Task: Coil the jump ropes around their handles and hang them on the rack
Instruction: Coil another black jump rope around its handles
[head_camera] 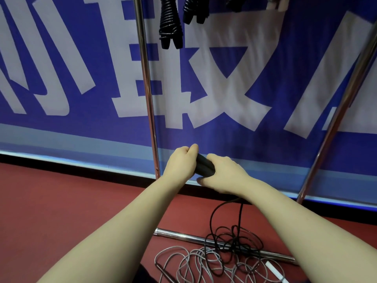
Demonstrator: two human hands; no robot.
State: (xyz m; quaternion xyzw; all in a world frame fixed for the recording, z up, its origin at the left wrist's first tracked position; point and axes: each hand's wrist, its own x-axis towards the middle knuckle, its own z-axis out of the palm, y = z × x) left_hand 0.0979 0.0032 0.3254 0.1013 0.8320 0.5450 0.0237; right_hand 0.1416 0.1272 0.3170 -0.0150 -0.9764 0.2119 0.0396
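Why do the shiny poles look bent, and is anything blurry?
In the head view the wide lens probably makes the left pole and right pole lean outward; in the head view, light glints in streaks on the floor bar, and the letters on the banner look a little soft.

Large white Chinese characters [224, 88], perhaps "敢", on blue banner [224, 137].

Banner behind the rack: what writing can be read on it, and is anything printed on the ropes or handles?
"敢": large white character on the blue banner, top cropped, so a likely reading only.
Character to its left and character to its right: cropped, unreadable.
Black handles, hung ropes, white handle: no text visible.
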